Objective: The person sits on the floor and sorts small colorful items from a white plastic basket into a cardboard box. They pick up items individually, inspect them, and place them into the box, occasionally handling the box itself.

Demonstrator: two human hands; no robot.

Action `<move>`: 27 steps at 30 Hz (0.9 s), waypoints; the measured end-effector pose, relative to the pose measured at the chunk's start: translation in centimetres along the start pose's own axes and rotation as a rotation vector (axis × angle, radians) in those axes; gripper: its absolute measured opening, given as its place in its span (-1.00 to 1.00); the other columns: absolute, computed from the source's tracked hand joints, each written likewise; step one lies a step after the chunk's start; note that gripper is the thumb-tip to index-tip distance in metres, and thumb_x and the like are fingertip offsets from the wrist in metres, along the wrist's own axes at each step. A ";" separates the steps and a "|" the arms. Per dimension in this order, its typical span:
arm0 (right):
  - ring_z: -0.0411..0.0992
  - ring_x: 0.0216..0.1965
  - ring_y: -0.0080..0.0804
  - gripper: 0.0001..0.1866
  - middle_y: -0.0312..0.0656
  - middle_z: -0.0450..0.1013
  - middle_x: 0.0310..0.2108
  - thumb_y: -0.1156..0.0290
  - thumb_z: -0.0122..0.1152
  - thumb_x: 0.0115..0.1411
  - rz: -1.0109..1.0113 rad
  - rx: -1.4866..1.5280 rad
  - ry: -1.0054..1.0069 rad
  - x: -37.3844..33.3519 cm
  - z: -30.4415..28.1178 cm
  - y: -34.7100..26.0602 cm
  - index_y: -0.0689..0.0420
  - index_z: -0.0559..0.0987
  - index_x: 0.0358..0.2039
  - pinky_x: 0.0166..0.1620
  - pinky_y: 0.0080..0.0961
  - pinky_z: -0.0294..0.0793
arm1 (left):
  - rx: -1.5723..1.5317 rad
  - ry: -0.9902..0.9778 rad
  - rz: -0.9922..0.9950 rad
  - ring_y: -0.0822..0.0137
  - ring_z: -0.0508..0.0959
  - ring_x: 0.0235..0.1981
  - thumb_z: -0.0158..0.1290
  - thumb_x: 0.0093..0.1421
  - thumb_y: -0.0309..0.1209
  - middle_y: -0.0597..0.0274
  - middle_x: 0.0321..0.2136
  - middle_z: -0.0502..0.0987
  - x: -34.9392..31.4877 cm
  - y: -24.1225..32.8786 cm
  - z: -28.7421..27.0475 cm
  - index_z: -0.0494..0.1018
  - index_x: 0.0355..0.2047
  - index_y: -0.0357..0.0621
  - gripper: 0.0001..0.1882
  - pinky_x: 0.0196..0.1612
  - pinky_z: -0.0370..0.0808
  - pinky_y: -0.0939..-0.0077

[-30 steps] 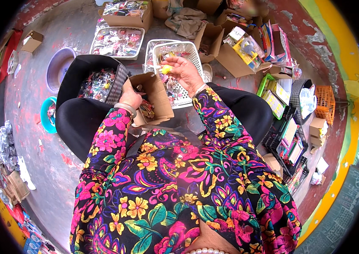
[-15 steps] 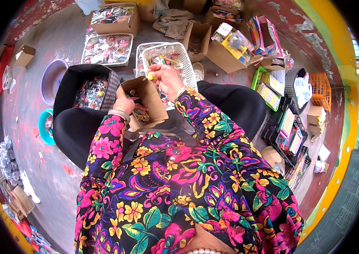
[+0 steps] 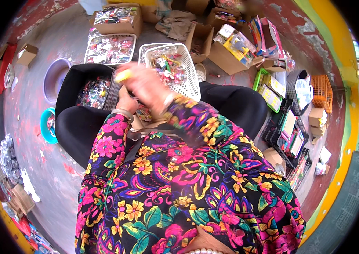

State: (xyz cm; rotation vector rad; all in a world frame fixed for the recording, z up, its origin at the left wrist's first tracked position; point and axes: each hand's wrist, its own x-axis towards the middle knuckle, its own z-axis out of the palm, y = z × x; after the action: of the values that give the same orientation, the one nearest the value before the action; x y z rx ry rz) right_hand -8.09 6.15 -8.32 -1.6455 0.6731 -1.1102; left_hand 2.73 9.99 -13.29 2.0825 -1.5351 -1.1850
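Observation:
My right hand [image 3: 147,88], smeared by motion, is closed on a small yellow object [image 3: 123,75] whose kind I cannot make out. It passes over a small cardboard box [image 3: 137,123] between my knees and hides most of it. Colourful small pieces show inside the box. My left hand [image 3: 126,103] is closed on the box's left side, its fingers partly covered by the right hand. Just left stands a black fabric bin [image 3: 67,91] holding small clear-wrapped packets [image 3: 93,93]. Beyond my right hand is a white plastic basket [image 3: 193,80] of mixed small colourful trinkets [image 3: 170,70].
Another white basket [image 3: 87,55] of packets and a full carton [image 3: 137,23] stand at the far left. Purple [image 3: 48,84] and turquoise [image 3: 44,131] basins lie left. Open cartons [image 3: 226,55], black crates [image 3: 272,131] and an orange crate [image 3: 321,91] line the right.
My right hand has swung left from over the white basket to above the cardboard box, carrying the yellow object. My left hand has stayed at the box's side.

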 end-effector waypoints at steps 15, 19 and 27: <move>0.43 -0.52 -0.42 -0.74 -0.14 0.48 -0.51 0.49 0.11 -0.10 0.744 -0.436 0.209 -8.5 -15.9 20.3 0.29 0.51 -0.33 -0.45 -0.51 0.40 | 0.320 -0.072 -0.172 -0.12 0.43 -0.19 -0.08 -0.04 -0.35 -0.28 -0.27 0.42 3.6 -3.4 2.8 0.08 -0.03 -0.32 -0.44 -0.10 0.35 0.16; 0.38 -0.25 -0.04 -0.69 0.04 0.43 -0.33 0.44 0.02 -0.07 0.765 -0.923 0.216 -7.3 -15.5 17.0 0.24 0.50 -0.27 -0.18 -0.29 0.35 | 0.314 -0.065 -0.173 -0.16 0.45 -0.26 -0.05 -0.05 -0.34 -0.31 -0.31 0.43 3.1 -4.9 2.2 -0.23 0.14 -0.26 -0.19 -0.15 0.37 0.14; 0.29 -0.11 0.07 -0.57 0.10 0.21 -0.07 0.46 -0.02 0.00 0.778 -1.056 0.058 -7.0 -14.5 17.8 0.19 0.27 -0.05 -0.06 -0.25 0.30 | 0.316 -0.080 -0.195 -0.16 0.45 -0.25 -0.02 -0.04 -0.35 -0.29 -0.30 0.43 1.3 -3.7 2.0 -0.31 0.17 -0.15 -0.13 -0.14 0.37 0.14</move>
State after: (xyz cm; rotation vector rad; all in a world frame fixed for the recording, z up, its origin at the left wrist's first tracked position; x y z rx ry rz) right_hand -22.69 -0.28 -26.25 -1.8555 1.9503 -0.1786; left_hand 3.76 10.66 -17.50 2.4638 -1.6798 -1.1648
